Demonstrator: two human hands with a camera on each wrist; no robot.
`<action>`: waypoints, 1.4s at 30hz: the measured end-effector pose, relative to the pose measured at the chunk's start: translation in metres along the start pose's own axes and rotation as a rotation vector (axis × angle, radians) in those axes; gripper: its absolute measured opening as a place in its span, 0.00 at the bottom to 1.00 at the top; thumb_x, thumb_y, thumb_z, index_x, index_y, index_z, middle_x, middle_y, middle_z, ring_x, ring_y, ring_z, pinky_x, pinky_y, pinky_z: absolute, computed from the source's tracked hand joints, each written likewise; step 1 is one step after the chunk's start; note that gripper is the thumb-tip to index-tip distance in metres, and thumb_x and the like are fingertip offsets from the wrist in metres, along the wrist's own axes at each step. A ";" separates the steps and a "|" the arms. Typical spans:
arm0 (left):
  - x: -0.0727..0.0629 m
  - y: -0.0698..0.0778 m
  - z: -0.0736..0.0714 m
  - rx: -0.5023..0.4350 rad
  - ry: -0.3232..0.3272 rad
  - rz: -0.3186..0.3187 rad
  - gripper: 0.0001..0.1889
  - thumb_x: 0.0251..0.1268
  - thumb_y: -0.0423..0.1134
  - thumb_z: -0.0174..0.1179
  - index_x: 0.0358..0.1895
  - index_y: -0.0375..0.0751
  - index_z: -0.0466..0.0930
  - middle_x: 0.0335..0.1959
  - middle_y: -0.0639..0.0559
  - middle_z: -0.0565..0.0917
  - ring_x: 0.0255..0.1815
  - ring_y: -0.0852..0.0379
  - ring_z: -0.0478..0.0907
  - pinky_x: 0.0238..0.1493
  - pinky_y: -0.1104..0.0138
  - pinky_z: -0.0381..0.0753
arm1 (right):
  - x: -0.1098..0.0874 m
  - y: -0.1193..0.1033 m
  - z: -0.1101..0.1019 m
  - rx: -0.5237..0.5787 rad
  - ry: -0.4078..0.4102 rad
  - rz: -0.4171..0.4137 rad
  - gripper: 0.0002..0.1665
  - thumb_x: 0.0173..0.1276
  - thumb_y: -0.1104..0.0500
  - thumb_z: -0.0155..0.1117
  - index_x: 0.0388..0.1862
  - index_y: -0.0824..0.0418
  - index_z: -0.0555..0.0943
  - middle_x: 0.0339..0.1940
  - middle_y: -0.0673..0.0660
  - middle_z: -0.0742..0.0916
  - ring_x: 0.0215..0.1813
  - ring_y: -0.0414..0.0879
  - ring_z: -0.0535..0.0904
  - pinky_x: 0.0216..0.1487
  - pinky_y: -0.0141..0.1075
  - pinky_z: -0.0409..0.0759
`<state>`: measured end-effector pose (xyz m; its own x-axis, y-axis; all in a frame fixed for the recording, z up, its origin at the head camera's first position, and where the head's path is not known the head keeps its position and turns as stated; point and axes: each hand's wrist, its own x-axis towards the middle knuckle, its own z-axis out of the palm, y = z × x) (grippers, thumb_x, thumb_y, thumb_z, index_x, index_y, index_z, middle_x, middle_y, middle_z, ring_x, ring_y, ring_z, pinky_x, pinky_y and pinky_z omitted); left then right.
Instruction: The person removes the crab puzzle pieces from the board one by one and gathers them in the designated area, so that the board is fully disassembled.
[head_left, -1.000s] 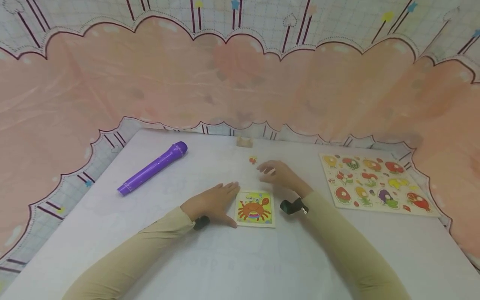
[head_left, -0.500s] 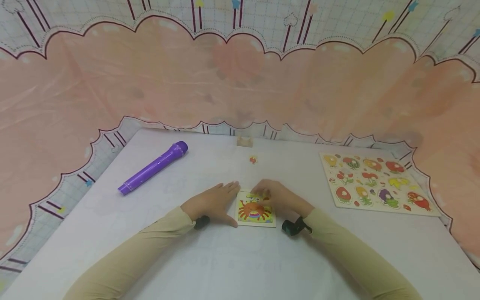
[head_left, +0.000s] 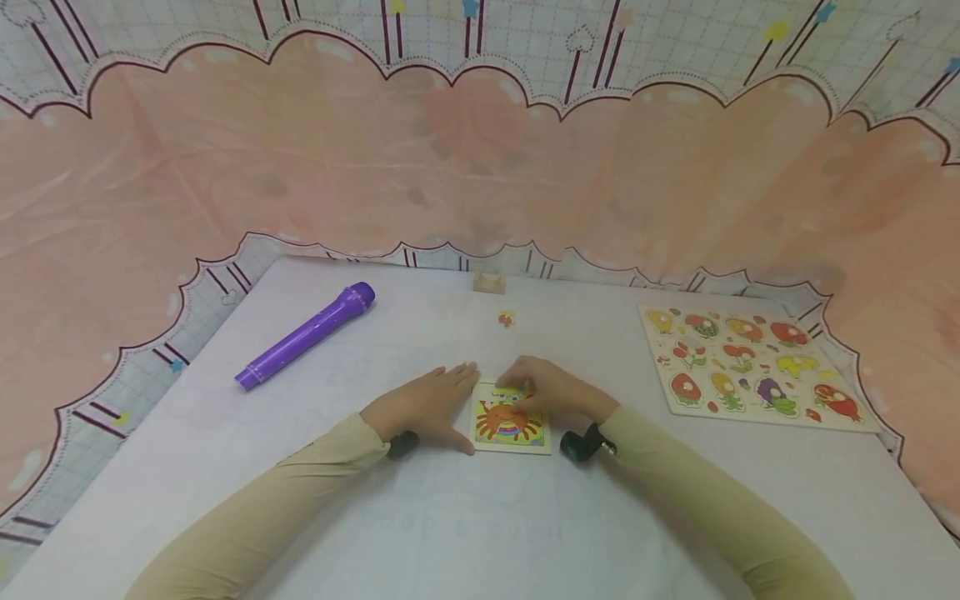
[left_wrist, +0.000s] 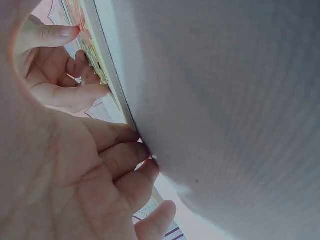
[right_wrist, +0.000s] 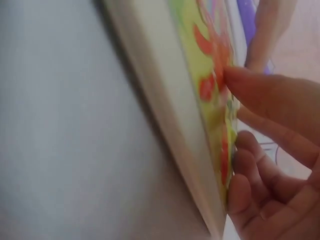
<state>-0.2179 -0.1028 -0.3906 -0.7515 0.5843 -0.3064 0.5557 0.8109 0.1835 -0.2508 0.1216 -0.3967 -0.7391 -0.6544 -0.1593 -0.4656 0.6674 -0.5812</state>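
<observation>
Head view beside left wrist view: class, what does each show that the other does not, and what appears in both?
Only the head view shows the purple microphone and the fruit board. Only the left wrist view shows the palm of the left hand. Both share the left hand itself, the right hand and the crab board.

Mic near surface's left edge: smooth glossy plastic. Puzzle: looks wood, pale sides, printed face. Board by right edge: same. Surface: matt. Sleeves: matt cloth. Backdrop: creased, faint sheen.
</observation>
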 end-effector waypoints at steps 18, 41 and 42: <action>0.000 -0.001 0.000 0.005 -0.007 0.007 0.60 0.44 0.71 0.62 0.74 0.38 0.47 0.77 0.44 0.49 0.78 0.50 0.46 0.77 0.54 0.47 | 0.003 0.000 -0.007 0.035 -0.088 0.028 0.20 0.60 0.59 0.68 0.53 0.53 0.82 0.48 0.50 0.81 0.49 0.43 0.73 0.56 0.37 0.75; -0.001 0.000 -0.001 0.007 -0.003 0.001 0.59 0.43 0.72 0.62 0.74 0.39 0.48 0.77 0.45 0.49 0.78 0.50 0.46 0.77 0.55 0.48 | -0.001 0.003 -0.004 0.004 -0.037 0.029 0.20 0.60 0.59 0.68 0.53 0.49 0.82 0.48 0.52 0.79 0.50 0.45 0.73 0.53 0.37 0.78; -0.001 0.000 -0.001 0.011 -0.004 0.000 0.60 0.43 0.72 0.62 0.74 0.40 0.47 0.77 0.46 0.49 0.78 0.51 0.45 0.77 0.55 0.47 | -0.001 0.003 -0.004 0.005 -0.039 0.026 0.20 0.60 0.59 0.68 0.53 0.49 0.82 0.48 0.52 0.79 0.50 0.45 0.73 0.53 0.37 0.78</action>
<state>-0.2175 -0.1032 -0.3896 -0.7504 0.5838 -0.3099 0.5591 0.8107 0.1735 -0.2533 0.1256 -0.3953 -0.7315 -0.6501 -0.2057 -0.4438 0.6829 -0.5803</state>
